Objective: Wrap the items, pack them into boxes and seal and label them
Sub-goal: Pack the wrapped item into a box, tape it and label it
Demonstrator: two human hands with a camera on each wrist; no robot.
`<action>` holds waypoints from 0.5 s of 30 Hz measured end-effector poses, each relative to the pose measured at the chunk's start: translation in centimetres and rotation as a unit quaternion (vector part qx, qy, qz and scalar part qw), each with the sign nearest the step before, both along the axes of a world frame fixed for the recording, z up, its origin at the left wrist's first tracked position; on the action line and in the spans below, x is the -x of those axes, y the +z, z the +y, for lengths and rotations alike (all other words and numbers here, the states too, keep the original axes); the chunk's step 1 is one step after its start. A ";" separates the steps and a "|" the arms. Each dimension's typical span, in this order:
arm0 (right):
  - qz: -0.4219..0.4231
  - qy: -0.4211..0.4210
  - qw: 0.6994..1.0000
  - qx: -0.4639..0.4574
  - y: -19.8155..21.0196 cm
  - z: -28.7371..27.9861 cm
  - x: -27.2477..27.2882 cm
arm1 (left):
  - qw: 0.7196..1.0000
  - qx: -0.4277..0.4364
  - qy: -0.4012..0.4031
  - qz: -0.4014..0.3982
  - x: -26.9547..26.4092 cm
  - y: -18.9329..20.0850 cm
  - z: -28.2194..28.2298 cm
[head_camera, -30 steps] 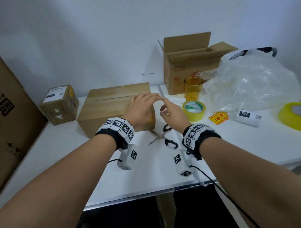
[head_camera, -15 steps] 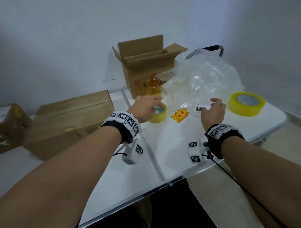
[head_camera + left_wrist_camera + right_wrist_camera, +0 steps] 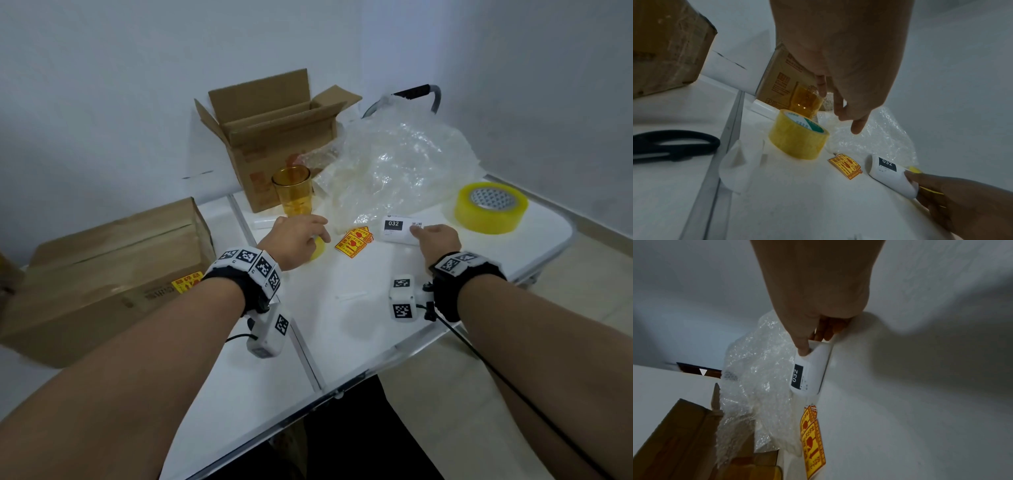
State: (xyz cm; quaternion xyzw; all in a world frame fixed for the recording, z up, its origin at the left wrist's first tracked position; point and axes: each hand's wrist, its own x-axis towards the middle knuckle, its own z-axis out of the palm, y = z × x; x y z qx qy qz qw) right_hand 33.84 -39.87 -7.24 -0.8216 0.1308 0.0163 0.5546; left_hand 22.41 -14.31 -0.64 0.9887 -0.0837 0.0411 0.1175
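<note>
My right hand pinches a white label roll printed "032" on the white table, thumb on top and fingers underneath. Just left of it lie yellow-and-red fragile stickers. My left hand hovers over a small yellow tape roll, fingers loose and pointing down without touching it. An amber cup stands behind that hand. A sealed cardboard box with a fragile sticker sits at the left.
An open cardboard box stands at the back beside a heap of bubble wrap. A large yellow tape roll lies at the right, near the table edge. Black scissors lie left of the small tape.
Both hands left the sealed box and moved right. The right hand reached the "032" label roll and took hold of it; the left hand came over the small tape roll.
</note>
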 end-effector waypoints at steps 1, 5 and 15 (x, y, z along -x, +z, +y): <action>-0.003 -0.010 1.000 -0.002 0.1 0.1 0.2 | 1.000 -0.002 0.002 0.002 0.0 0.0 0.0; -0.040 -0.038 0.998 -0.013 0.1 0.2 0.8 | 1.000 0.001 0.004 0.011 -0.1 0.0 -0.3; -0.126 -0.145 0.974 -0.119 1.5 0.4 1.6 | 0.999 0.028 -0.007 0.015 0.3 -0.5 -0.3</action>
